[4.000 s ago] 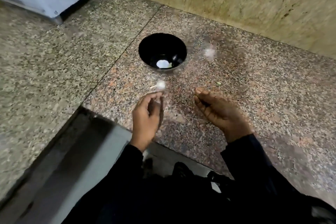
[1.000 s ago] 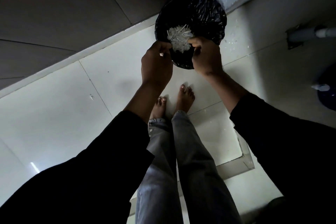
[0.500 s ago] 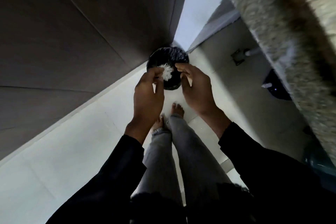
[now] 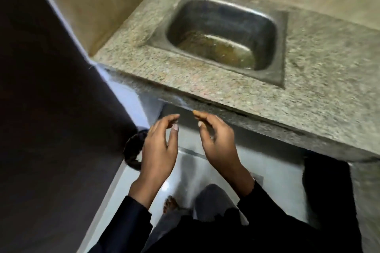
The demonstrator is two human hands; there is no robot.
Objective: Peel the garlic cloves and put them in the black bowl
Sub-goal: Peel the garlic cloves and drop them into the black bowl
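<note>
View swung up from bin to sink at upper right; left hand and right hand fingers relaxed, empty, peels dumped, bowl unseen.

Black long sleeves, grey trousers, bare foot, bare hands.

Both hands have been raised from the black bin on the floor. The left hand and right hand are now held empty before the counter edge. A steel sink has been brought into view.
</note>
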